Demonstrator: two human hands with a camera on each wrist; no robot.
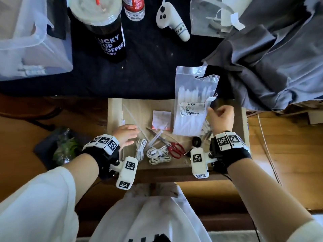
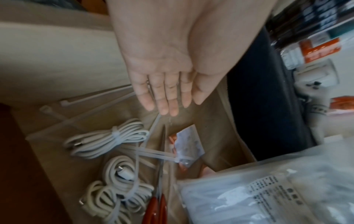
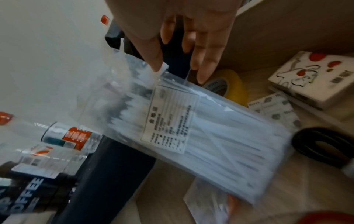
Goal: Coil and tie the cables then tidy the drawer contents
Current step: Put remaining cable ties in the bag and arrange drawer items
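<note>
On the tall black cup (image 1: 108, 35) in front of me I read "UCKY", "UP" and "COFFEE" in white capitals; its first letters curve out of sight. My right wrist camera catches only "OFFEE" on it. The white controller (image 1: 170, 19) has handwriting on its handle that looks like "0001", though I cannot be sure. The bag of cable ties (image 1: 191, 109) carries a white printed label (image 1: 192, 109) with small rows of Chinese text, too fine to read. My wrist bands (image 1: 104, 141) show black-and-white square code markers, no letters.
</note>
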